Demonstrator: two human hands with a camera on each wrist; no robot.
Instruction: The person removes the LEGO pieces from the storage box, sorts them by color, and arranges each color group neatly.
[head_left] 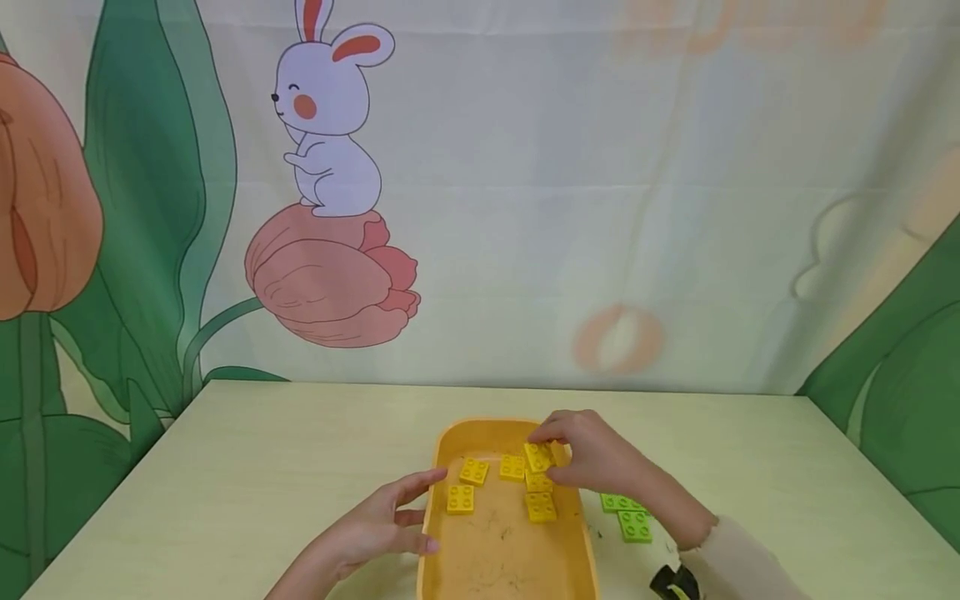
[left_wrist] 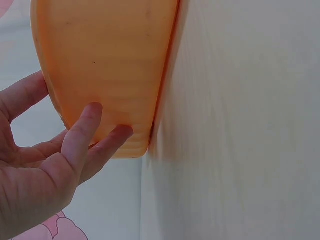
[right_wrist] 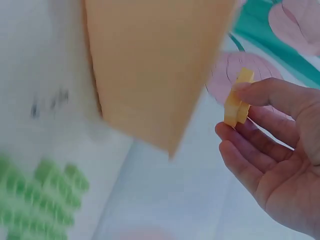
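Observation:
A yellow plastic tray (head_left: pixel 498 562) stands on the table, with several yellow toy building bricks (head_left: pixel 461 499) lying loose in its far half. My right hand (head_left: pixel 600 454) is over the tray's far right part, pinching a yellow building brick (right_wrist: pixel 237 100) between thumb and fingers. Under that brick, in the head view, other yellow bricks (head_left: pixel 541 507) lie along the tray's right side. At the tray's left side is my left hand (head_left: pixel 375 521), its fingers spread. In the left wrist view, its fingertips (left_wrist: pixel 92 111) touch the tray's outer wall (left_wrist: pixel 110 55).
Several green building bricks (head_left: pixel 635 527) lie on the table right of the tray, partly hidden beneath my right forearm. A printed cloth backdrop (head_left: pixel 510 208) with a rabbit and tulips hangs behind the table (head_left: pixel 300 450).

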